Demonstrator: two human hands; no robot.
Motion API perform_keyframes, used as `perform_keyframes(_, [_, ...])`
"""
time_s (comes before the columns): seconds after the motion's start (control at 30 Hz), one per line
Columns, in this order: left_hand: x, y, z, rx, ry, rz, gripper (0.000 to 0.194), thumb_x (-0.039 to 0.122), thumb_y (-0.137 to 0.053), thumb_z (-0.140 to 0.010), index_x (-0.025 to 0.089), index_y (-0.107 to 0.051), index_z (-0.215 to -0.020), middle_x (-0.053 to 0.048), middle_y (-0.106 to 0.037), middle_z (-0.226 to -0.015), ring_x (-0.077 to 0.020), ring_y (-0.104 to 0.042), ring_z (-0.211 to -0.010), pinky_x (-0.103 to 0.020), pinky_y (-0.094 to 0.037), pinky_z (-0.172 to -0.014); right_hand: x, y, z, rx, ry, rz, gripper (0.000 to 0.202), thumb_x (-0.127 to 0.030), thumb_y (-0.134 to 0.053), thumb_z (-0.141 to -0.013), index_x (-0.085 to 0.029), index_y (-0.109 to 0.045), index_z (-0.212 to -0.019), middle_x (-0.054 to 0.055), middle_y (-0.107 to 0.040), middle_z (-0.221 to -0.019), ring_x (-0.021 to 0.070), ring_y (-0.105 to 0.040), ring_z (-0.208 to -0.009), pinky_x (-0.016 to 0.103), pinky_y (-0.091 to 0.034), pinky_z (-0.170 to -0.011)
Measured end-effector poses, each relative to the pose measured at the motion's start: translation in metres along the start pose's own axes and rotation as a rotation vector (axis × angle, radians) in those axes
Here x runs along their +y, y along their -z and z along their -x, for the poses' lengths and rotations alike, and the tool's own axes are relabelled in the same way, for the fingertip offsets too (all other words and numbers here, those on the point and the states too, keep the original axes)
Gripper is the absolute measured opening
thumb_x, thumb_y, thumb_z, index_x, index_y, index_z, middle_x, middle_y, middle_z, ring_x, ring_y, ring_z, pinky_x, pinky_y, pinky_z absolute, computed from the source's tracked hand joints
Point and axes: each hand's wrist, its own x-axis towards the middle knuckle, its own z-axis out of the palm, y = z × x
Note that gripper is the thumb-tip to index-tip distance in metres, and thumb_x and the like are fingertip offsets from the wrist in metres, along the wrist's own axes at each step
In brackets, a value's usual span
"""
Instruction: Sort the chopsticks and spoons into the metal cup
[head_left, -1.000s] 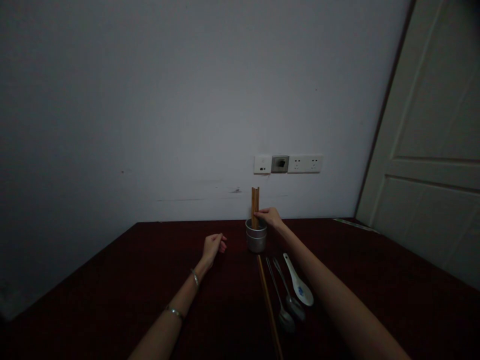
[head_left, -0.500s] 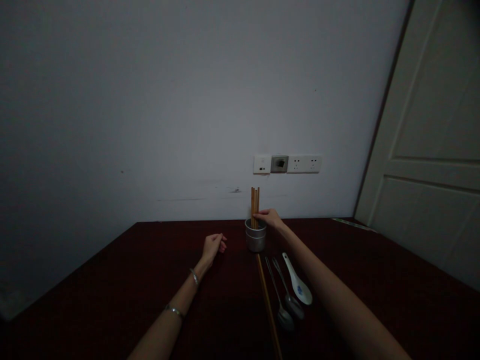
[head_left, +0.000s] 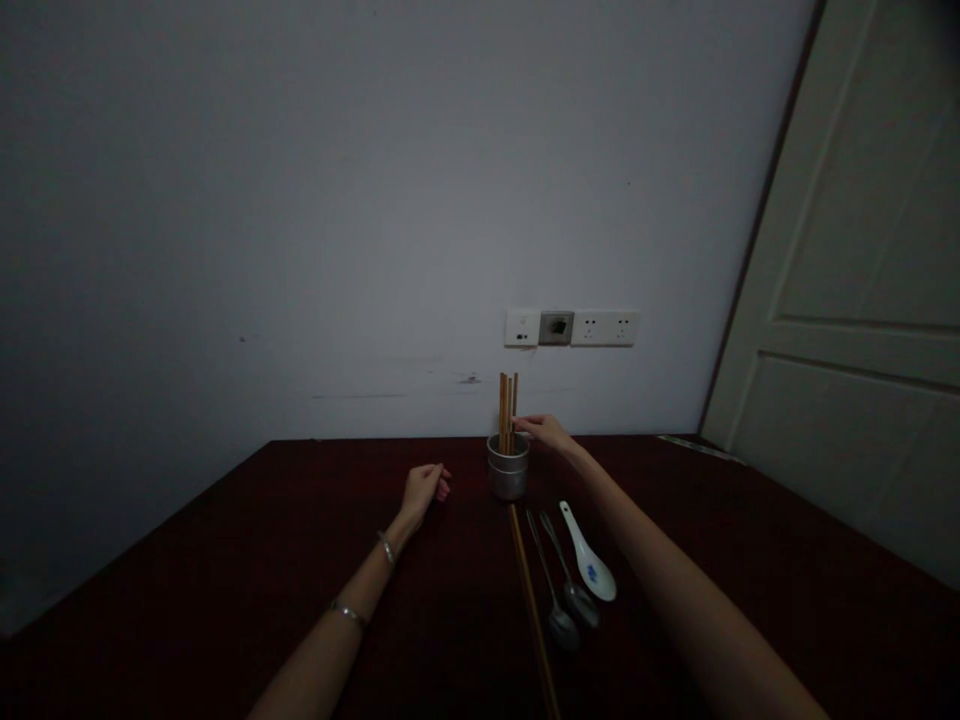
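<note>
Several wooden chopsticks (head_left: 504,410) stand upright in a grey metal cup (head_left: 508,480) on the dark red table. With fingertips pinched on the rightmost chopstick (head_left: 515,395), my right hand (head_left: 546,431) is just above the cup's right rim. My left hand (head_left: 424,490) rests on the table left of the cup, fingers curled in; whether anything is inside them is hidden. In front of the cup lie more chopsticks (head_left: 532,610), side by side. To their right are two metal spoons (head_left: 562,628) (head_left: 580,603) and a white soup spoon (head_left: 595,572) with a blue mark.
Behind the table (head_left: 187,570) rises a pale wall with a row of sockets (head_left: 604,328) above the cup. A panelled door (head_left: 862,250) stands at the right. A flat strip (head_left: 701,449) lies near the table's far right edge.
The rightmost chopstick now stands slightly apart from the others, with my right hand a little further right at it. My left hand stays in place. The whole view has shifted slightly.
</note>
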Motion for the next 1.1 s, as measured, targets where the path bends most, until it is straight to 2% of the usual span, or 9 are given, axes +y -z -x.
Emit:
perform_keyframes(0.17, [0.000, 0.000, 0.000, -0.012, -0.010, 0.006, 0.029, 0.039, -0.050, -0.074, 0.013, -0.056, -0.062, 0.000, -0.053, -0.043, -0.0092, -0.048, -0.037, -0.019, -0.036, -0.039, 0.024, 0.035, 0.011, 0.112, -0.113, -0.100, 0.045, -0.052, -0.044, -0.081, -0.013, -0.065, -0.091, 0.015, -0.064, -0.106, 0.0145, -0.064, -0.069, 0.023, -0.049, -0.056])
perform_keyframes(0.23, [-0.001, 0.000, 0.000, -0.016, -0.021, 0.009, 0.029, 0.038, -0.050, -0.074, 0.013, -0.056, -0.062, 0.000, -0.053, -0.043, -0.0093, -0.048, -0.037, -0.019, -0.036, -0.039, 0.043, 0.053, 0.021, 0.184, -0.144, -0.018, 0.044, -0.047, -0.038, -0.084, -0.013, -0.065, -0.092, 0.015, -0.066, -0.100, 0.0148, -0.065, -0.070, 0.024, -0.049, -0.058])
perform_keyframes(0.3, [0.000, 0.000, 0.001, -0.023, -0.029, 0.012, 0.029, 0.038, -0.050, -0.074, 0.013, -0.056, -0.063, 0.000, -0.054, -0.043, -0.0091, -0.048, -0.037, -0.019, -0.036, -0.039, 0.061, 0.071, 0.035, 0.277, -0.148, 0.189, 0.044, -0.041, -0.034, -0.086, -0.011, -0.066, -0.088, 0.014, -0.069, -0.090, 0.0162, -0.065, -0.069, 0.025, -0.048, -0.058])
perform_keyframes(0.4, [0.000, 0.000, 0.002, -0.026, -0.020, 0.001, 0.030, 0.040, -0.051, -0.073, 0.013, -0.056, -0.062, 0.000, -0.054, -0.043, -0.0087, -0.047, -0.036, -0.019, -0.035, -0.039, 0.081, 0.094, 0.059, 0.351, -0.135, 0.336, 0.037, -0.034, -0.041, -0.082, -0.010, -0.067, -0.074, 0.015, -0.069, -0.079, 0.0217, -0.065, -0.074, 0.028, -0.047, -0.064])
perform_keyframes(0.47, [0.000, 0.000, 0.002, -0.026, -0.028, 0.000, 0.030, 0.040, -0.051, -0.073, 0.013, -0.057, -0.062, 0.000, -0.054, -0.044, -0.0090, -0.048, -0.036, -0.019, -0.036, -0.039, 0.086, 0.102, 0.075, 0.344, -0.102, 0.428, 0.029, -0.032, -0.049, -0.078, -0.012, -0.068, -0.069, 0.014, -0.069, -0.079, 0.0249, -0.065, -0.081, 0.029, -0.045, -0.071])
perform_keyframes(0.53, [0.000, 0.000, 0.001, -0.033, -0.041, -0.005, 0.029, 0.039, -0.050, -0.073, 0.013, -0.057, -0.063, 0.000, -0.054, -0.044, -0.0093, -0.048, -0.037, -0.019, -0.036, -0.039, 0.088, 0.106, 0.089, 0.256, -0.038, 0.610, 0.026, -0.032, -0.050, -0.077, -0.014, -0.069, -0.075, 0.014, -0.069, -0.084, 0.0252, -0.064, -0.085, 0.029, -0.043, -0.076])
perform_keyframes(0.67, [0.000, 0.000, 0.000, -0.041, -0.023, -0.060, 0.027, 0.035, -0.048, -0.074, 0.012, -0.057, -0.063, 0.000, -0.055, -0.044, -0.0092, -0.047, -0.036, -0.020, -0.037, -0.039, 0.094, 0.103, 0.111, 0.044, 0.082, 0.957, 0.036, -0.033, -0.042, -0.083, -0.012, -0.064, -0.102, 0.014, -0.064, -0.106, 0.0230, -0.058, -0.102, 0.029, -0.040, -0.088])
perform_keyframes(0.8, [0.002, -0.001, 0.002, -0.044, -0.032, -0.084, 0.027, 0.035, -0.046, -0.074, 0.012, -0.056, -0.063, 0.001, -0.054, -0.043, -0.0090, -0.047, -0.036, -0.019, -0.037, -0.040, 0.102, 0.099, 0.126, 0.070, 0.164, 1.065, 0.044, -0.033, -0.039, -0.085, -0.008, -0.055, -0.118, 0.017, -0.050, -0.127, 0.0239, -0.044, -0.120, 0.033, -0.032, -0.100])
perform_keyframes(1.1, [0.001, 0.000, 0.004, -0.037, -0.068, -0.073, 0.028, 0.037, -0.047, -0.073, 0.012, -0.056, -0.066, 0.001, -0.053, -0.044, -0.0089, -0.047, -0.037, -0.019, -0.036, -0.040, 0.109, 0.099, 0.129, 0.090, 0.197, 1.063, 0.046, -0.029, -0.035, -0.086, -0.006, -0.052, -0.122, 0.015, -0.047, -0.130, 0.0224, -0.038, -0.124, 0.035, -0.028, -0.104])
